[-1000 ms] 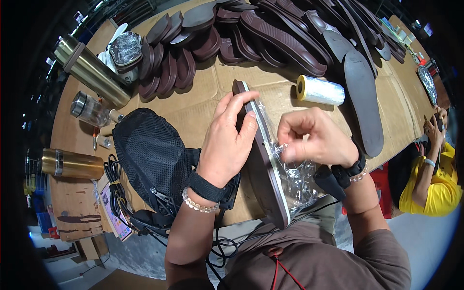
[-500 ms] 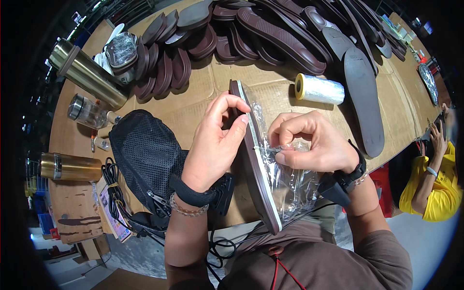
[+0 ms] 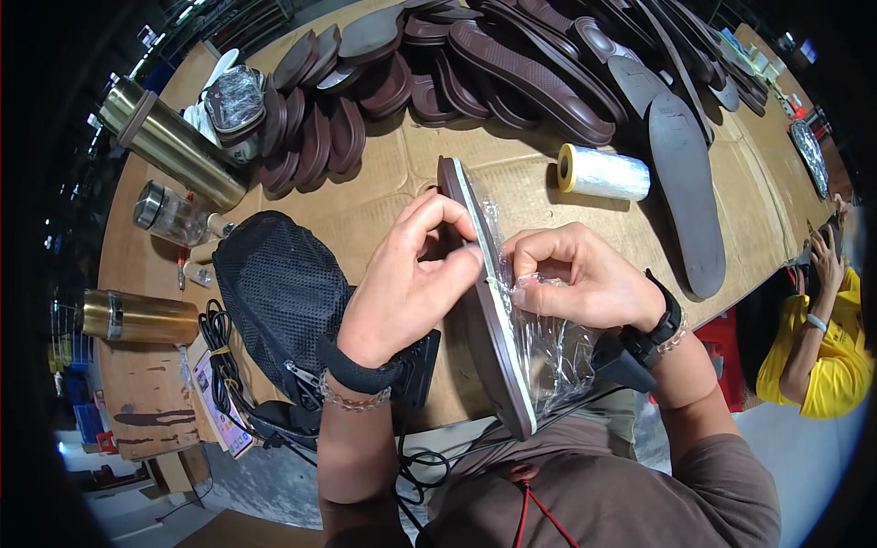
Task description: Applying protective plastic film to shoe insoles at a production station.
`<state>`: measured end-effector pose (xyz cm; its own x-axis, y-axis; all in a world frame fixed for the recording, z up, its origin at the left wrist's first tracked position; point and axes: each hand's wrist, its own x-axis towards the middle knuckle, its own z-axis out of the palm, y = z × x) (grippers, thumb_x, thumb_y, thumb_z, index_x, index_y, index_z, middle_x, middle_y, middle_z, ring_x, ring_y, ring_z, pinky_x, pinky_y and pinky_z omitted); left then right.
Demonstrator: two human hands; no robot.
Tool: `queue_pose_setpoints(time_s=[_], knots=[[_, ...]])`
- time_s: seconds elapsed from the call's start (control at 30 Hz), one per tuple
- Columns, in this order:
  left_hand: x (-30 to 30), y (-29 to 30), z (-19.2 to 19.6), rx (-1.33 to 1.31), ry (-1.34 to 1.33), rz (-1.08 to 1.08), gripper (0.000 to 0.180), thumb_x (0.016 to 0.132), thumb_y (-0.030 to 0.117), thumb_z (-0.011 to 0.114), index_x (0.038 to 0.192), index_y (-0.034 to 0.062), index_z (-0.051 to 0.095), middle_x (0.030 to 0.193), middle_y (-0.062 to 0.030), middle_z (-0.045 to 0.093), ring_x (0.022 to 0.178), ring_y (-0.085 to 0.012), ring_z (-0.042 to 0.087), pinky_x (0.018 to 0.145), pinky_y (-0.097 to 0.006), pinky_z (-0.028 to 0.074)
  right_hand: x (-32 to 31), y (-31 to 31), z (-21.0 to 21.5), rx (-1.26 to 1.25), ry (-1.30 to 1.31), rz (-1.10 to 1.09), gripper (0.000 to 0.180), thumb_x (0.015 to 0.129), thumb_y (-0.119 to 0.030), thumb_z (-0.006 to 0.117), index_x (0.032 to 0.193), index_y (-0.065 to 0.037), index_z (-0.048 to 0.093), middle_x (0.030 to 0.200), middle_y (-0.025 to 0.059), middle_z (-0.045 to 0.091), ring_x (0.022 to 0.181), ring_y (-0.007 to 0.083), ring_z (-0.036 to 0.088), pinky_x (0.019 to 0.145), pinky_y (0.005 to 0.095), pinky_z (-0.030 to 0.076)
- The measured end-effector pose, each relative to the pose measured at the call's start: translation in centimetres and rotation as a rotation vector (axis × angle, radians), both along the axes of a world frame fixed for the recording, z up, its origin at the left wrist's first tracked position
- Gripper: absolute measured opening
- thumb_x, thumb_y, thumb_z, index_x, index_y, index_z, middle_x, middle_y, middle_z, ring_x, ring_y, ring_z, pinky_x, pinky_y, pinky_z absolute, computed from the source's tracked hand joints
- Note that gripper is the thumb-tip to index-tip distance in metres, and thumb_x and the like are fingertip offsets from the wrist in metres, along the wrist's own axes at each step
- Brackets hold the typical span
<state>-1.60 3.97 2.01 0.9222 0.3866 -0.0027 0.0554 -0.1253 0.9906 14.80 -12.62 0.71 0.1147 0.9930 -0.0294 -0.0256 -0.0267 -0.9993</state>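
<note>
My left hand (image 3: 411, 283) covers the middle of the long brown rubber shoe sole (image 3: 489, 320) I hold on edge, and my right hand's fingers (image 3: 539, 265) hide part of the clear plastic film (image 3: 548, 338) wrapped around it. The sole's near end blurs against my brown shirt (image 3: 603, 484). The rows of dark brown soles (image 3: 512, 64) run off the top edge.

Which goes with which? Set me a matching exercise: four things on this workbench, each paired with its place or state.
1 shoe sole
2 roll of clear film
3 black mesh bag
4 brass-coloured flask

a lying near the table's left edge
b held on edge between both hands
c under the left wrist
d lying beyond the right hand

Pairs: 1-b, 2-d, 3-c, 4-a
</note>
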Motion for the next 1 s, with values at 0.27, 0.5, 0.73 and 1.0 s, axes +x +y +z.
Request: queue_pose_setpoints(time_s=[0.27,0.5,0.73,1.0], knots=[[-1.1,0.7,0.7,0.059,0.148,-0.131,0.048,0.081,0.02,0.075,0.121,0.0097,0.05,0.129,-0.0105,0.046,0.126,-0.0302,0.052,0.106,-0.055,0.047,0.5,-0.2,1.1,-0.046,0.031,0.032,0.016,0.095,-0.011,0.066,0.084,0.0,0.065,0.079,-0.0028,0.062,0.074,0.0039,0.054,0.067,0.0231,0.046],[-0.9,0.3,0.5,0.062,0.134,-0.131,0.054,0.081,0.018,0.078,0.124,0.0103,0.047,0.135,-0.0126,0.045,0.13,-0.033,0.051,0.109,-0.057,0.046,1.3,0.7,0.5,-0.214,-0.024,-0.185,0.057,0.105,-0.056,0.057,0.086,-0.005,0.07,0.074,-0.0019,0.061,0.06,0.0053,0.051,0.053,0.0233,0.039],[-0.7,0.0,0.8,0.072,0.16,-0.121,0.053,0.082,0.016,0.078,0.124,0.0099,0.046,0.135,-0.0124,0.045,0.129,-0.0318,0.051,0.11,-0.056,0.045,1.4,2.3,-2.7,-0.125,0.181,-0.17,0.031,0.102,-0.032,0.071,0.084,-0.006,0.071,0.069,-0.004,0.063,0.049,0.0005,0.046,0.043,0.0188,0.031],[-1.0,0.1,0.3,0.096,0.141,-0.101,0.052,0.082,0.017,0.079,0.122,0.0097,0.046,0.13,-0.0111,0.047,0.121,-0.028,0.053,0.104,-0.051,0.048,1.7,2.3,-2.5,-0.181,0.201,-0.174,0.025,0.098,-0.027,0.076,0.086,-0.006,0.073,0.068,-0.003,0.064,0.049,0.0011,0.048,0.043,0.0189,0.031]])
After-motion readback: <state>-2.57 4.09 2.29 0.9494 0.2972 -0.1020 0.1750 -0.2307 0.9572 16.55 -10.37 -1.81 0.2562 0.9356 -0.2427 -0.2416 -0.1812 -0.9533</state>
